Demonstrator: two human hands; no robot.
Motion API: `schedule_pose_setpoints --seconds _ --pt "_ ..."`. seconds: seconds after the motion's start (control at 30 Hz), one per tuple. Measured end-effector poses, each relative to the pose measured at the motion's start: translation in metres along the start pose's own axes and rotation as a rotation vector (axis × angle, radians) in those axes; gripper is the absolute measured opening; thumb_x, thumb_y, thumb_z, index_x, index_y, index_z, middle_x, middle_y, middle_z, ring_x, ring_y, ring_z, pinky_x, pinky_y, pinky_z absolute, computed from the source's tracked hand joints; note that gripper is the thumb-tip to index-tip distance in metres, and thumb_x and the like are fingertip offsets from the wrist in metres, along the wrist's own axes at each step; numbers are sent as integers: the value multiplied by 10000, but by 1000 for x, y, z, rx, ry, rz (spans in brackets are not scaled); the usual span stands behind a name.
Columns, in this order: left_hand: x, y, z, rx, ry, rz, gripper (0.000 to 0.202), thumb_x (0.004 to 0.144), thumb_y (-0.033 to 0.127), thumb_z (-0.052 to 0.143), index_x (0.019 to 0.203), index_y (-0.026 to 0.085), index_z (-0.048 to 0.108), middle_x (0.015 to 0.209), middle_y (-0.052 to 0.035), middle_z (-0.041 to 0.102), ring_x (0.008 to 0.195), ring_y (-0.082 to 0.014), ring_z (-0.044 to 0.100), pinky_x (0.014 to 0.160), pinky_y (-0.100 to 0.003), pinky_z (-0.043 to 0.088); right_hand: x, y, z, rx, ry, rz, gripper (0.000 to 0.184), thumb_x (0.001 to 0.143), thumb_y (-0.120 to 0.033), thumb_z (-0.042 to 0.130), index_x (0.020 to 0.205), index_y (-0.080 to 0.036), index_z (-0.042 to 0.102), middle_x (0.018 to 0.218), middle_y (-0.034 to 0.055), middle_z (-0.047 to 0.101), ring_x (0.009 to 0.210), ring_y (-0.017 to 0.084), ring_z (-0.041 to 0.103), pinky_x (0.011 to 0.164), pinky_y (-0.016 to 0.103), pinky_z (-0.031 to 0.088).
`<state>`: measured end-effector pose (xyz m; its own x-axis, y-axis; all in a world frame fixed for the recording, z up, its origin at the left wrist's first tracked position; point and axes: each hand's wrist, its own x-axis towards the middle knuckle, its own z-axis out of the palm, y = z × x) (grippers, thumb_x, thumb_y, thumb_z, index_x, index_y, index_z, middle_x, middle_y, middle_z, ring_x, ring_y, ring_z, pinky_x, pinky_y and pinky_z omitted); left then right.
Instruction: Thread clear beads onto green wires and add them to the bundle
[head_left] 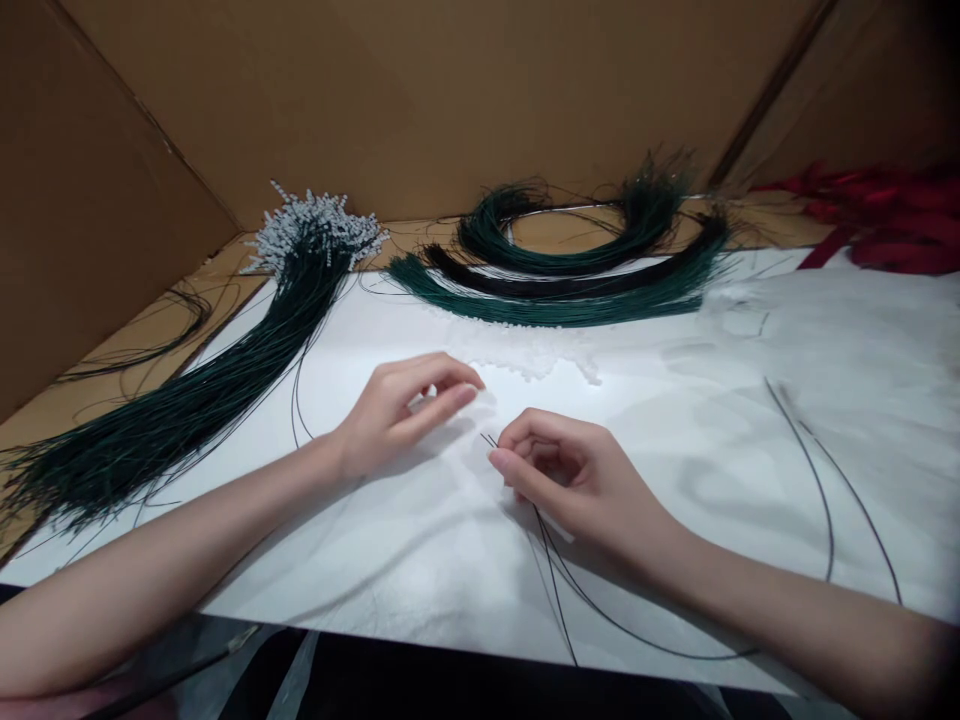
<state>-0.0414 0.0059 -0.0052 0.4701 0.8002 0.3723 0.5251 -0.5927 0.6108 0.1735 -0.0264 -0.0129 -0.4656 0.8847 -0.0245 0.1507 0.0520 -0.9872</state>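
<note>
Between thumb and forefinger of right hand [562,465], grasping thin dark wires [553,572] near tips, presumably to steady ends, leaving long tails loose below. With left hand [401,415], holding thumb near forefinger; cannot tell if gripping anything. Ahead of both, small white pieces [517,352], spread loose, perhaps for easy picking. Left of left hand, white-headed bundle [247,345], heads together, likely for tidiness. No readable brand, label or writing.
</note>
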Motion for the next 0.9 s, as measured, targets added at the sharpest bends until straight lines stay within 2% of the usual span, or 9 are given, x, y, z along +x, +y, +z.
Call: schedule_pose_setpoints --seconds 0.1,0.17,0.27,0.5,0.77,0.83,0.9 --pt "8 -25 -3 274 104 90 175 958 250 555 998 150 694 850 -52 650 744 -146 588 707 -272 450 0 -1 0 -16 -17 -3 148 895 -281 608 796 -171 610 640 -27 532 591 101 524 559 238 408" --pt "12 -36 -1 365 121 127 174 961 239 543 968 160 698 866 -61 660 778 -164 598 733 -287 459 -1 0 -1 -17 -23 -8 143 899 -284 603 810 -174 616 637 -27 531 595 105 528 563 241 408" --pt "16 -43 3 441 113 141 165 960 222 535 951 174 694 881 -57 667 800 -176 602 750 -299 460 -1 2 0 -4 -25 3 145 901 -293 607 815 -177 622 641 -26 531 597 105 518 563 242 406" --pt "20 -42 5 466 82 73 149 951 178 534 897 179 673 881 -30 661 785 -163 593 769 -299 425 -2 0 0 34 -28 12 152 890 -287 622 793 -170 625 646 -24 514 605 101 483 552 238 392" --pt "21 -34 -1 567 -33 68 196 965 131 432 904 175 613 911 -55 628 882 -203 570 777 -340 332 -2 -2 1 90 -19 41 159 883 -295 633 781 -175 620 657 -21 529 605 107 505 564 250 402" --pt "19 -28 -2 522 -51 61 190 958 119 433 894 176 602 917 -50 619 882 -199 558 797 -352 316 -1 -2 1 99 -7 39 155 881 -294 638 785 -174 623 655 -21 534 604 108 512 566 253 403" --pt "15 -19 -2 319 -75 8 147 953 140 461 877 171 583 900 -38 603 844 -177 540 787 -334 329 -1 -3 1 114 2 42 146 881 -288 640 793 -172 626 655 -22 535 607 110 517 570 253 403"
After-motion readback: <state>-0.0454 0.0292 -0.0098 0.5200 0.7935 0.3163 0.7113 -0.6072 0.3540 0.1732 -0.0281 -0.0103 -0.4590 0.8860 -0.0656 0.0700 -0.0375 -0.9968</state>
